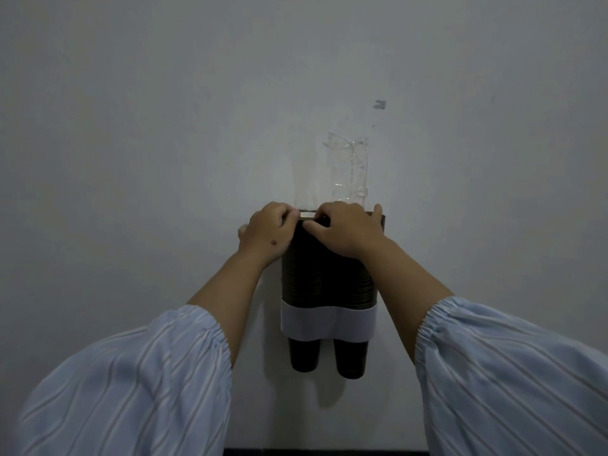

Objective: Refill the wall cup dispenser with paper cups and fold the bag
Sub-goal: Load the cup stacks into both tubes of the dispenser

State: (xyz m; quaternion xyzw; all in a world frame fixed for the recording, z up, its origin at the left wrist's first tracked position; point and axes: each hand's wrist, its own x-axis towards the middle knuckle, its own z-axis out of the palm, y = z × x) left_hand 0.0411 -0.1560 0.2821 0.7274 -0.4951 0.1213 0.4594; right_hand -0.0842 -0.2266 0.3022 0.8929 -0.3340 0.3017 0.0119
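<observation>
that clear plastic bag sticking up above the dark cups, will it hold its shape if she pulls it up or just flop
The clear crinkled plastic bag will probably flop: it looks thin, with creased, wrinkled walls. It likely weighs little, being see-through film. It may be slippery, which could be why both hands pinch near its base.

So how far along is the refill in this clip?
Done: dark cup stacks fill the dispenser, bottoms poking below its white band. In hand: the left hand and right hand work at the stack tops, where the clear bag rises against the wall. Left: freeing and folding the bag.
</observation>
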